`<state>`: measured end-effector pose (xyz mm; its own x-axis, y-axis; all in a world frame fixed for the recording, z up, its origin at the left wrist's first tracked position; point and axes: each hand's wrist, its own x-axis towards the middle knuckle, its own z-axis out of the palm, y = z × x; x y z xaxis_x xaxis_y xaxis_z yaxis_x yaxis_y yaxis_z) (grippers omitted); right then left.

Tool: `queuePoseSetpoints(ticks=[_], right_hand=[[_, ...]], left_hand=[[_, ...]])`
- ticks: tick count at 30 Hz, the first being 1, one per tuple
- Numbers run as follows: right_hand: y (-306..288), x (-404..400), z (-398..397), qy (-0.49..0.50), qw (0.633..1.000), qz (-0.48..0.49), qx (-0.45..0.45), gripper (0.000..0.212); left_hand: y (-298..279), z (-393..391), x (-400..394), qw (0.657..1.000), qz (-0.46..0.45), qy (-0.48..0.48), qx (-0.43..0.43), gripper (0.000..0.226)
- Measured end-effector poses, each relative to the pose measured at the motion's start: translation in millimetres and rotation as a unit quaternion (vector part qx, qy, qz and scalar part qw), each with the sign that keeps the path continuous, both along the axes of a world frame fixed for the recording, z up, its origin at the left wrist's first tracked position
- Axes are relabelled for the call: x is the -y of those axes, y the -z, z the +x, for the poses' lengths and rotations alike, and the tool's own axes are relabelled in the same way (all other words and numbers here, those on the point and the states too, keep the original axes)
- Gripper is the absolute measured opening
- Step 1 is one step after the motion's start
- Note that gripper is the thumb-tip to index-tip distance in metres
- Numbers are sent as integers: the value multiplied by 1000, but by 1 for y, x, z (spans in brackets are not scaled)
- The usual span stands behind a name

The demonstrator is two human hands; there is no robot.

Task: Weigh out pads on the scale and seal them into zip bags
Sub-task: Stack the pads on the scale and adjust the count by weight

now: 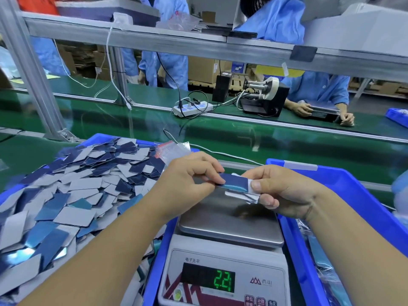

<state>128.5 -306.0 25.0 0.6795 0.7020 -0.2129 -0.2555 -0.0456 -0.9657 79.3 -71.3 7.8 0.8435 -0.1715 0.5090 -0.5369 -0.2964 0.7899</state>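
Both hands, left hand and right hand, pinch a small stack of pads above the scale, which reads 2.21. Bagging seems not yet begun: zip bags lie on the heaped bin.

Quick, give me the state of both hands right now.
Left hand: pinching the stack of pads at its left end.
Right hand: gripping the same stack at its right end.

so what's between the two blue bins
The scale stands between the pad-filled left bin and the right bin, seen in the head view.
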Motion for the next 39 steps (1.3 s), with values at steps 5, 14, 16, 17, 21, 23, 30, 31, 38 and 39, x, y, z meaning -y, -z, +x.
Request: queuePoseSetpoints(ticks=[5, 14, 16, 17, 21, 23, 30, 31, 38, 39], right_hand=[[0, -9, -3, 37, 999, -35, 4, 11], [3, -28, -13, 114, 844, -255, 457, 23], [5, -31, -15, 79, 815, -296, 491, 18], [6, -32, -15, 69, 803, -314, 503, 16], [7, -32, -14, 64, 785, -335, 517, 21], [7, -32, -13, 67, 781, -336, 522, 20], [6, -36, -15, 112, 793, -284, 527, 23], [5, -34, -14, 114, 808, -280, 505, 26], [5, -31, -10, 65, 869, -281, 403, 19], [4, -29, -9, 63, 888, -262, 373, 19]], left_hand=[[1, 0, 1, 996, 85, -5, 26, 35], [2, 4, -7, 997, 57, -39, -25, 30], [4, 6, -7, 992, 115, -37, -33, 28], [5, 7, -7, 988, 147, -35, -40, 27], [6, 8, -5, 980, 185, -33, -63, 26], [6, 9, -4, 978, 195, -41, -66, 24], [5, 10, -5, 981, 176, -67, -45, 15], [5, 10, -6, 982, 170, -65, -52, 15], [8, 10, -5, 970, 231, -55, -54, 14], [8, 11, -6, 971, 228, -55, -52, 16]])
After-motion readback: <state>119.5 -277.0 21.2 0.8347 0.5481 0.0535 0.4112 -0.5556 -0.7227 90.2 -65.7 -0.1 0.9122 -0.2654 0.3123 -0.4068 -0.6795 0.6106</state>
